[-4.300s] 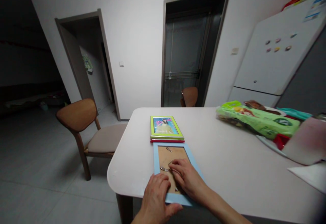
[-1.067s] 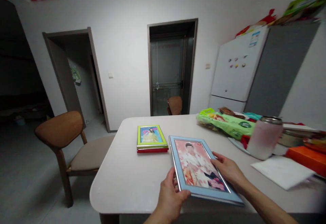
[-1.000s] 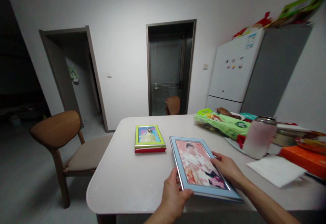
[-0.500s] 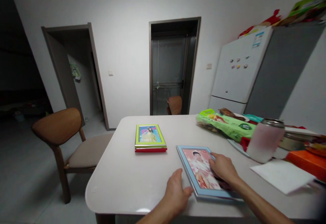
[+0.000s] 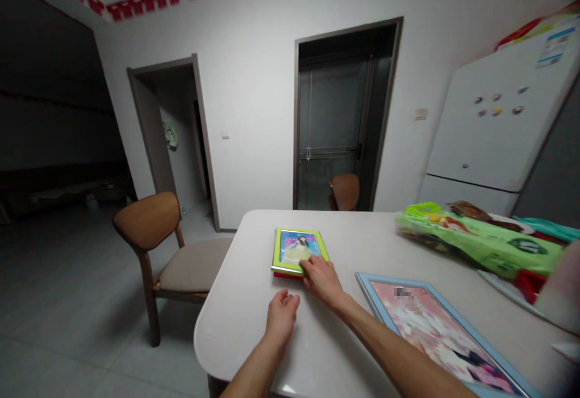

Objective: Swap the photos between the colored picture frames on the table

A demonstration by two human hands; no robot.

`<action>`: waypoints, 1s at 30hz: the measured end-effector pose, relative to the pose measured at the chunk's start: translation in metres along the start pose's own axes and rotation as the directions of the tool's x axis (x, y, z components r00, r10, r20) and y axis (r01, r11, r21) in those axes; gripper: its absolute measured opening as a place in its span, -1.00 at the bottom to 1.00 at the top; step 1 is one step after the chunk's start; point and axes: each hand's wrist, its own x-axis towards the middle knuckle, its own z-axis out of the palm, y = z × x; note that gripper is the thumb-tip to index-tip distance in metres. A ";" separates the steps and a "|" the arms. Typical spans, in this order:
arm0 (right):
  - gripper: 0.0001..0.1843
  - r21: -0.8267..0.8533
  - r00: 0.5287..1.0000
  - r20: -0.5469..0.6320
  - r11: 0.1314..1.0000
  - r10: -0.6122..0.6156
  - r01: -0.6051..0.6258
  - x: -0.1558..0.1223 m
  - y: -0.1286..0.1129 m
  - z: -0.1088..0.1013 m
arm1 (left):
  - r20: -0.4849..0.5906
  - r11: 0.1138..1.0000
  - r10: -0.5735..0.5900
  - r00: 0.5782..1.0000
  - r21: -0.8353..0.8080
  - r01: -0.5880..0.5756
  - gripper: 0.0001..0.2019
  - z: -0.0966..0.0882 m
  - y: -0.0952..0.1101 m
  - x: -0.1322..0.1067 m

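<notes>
The green picture frame lies on top of a red frame, of which only the front edge shows. My right hand grips the green frame's near right corner, fingers on top and thumb at the front edge. Just short of the stack, my left hand hovers with loosely bent fingers and holds nothing. A larger light-blue picture frame with a pink photo lies flat to the right, beneath and beside my right forearm.
All this is on a white table with rounded corners. At its right are a green food bag, a plate and a blurred pinkish jar. A wooden chair stands left; another is behind the table.
My right hand has let go of the light-blue frame and moved left onto the green frame. My left hand has moved toward the stack. The view has turned left.
</notes>
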 end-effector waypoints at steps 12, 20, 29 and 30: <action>-0.47 0.495 0.995 -0.030 0.866 0.095 -0.068 -0.072 -0.021 -0.019 | -0.024 0.927 0.159 0.987 -0.341 -0.158 -0.65 0.012 0.027 -0.047; -0.33 0.957 0.865 0.225 0.067 0.448 -0.283 -0.097 -0.034 -0.078 | 0.247 0.782 0.482 0.841 0.312 -0.540 -0.67 0.005 0.057 -0.119; -0.44 0.878 0.866 0.442 0.084 0.234 -0.471 -0.115 -0.017 -0.072 | 0.647 0.075 0.604 0.465 0.535 -0.842 -0.55 0.001 0.007 -0.122; -0.45 0.868 0.867 0.446 0.131 0.221 -0.479 -0.114 -0.014 -0.067 | 0.667 0.048 0.587 0.460 0.538 -0.842 -0.55 0.000 0.002 -0.120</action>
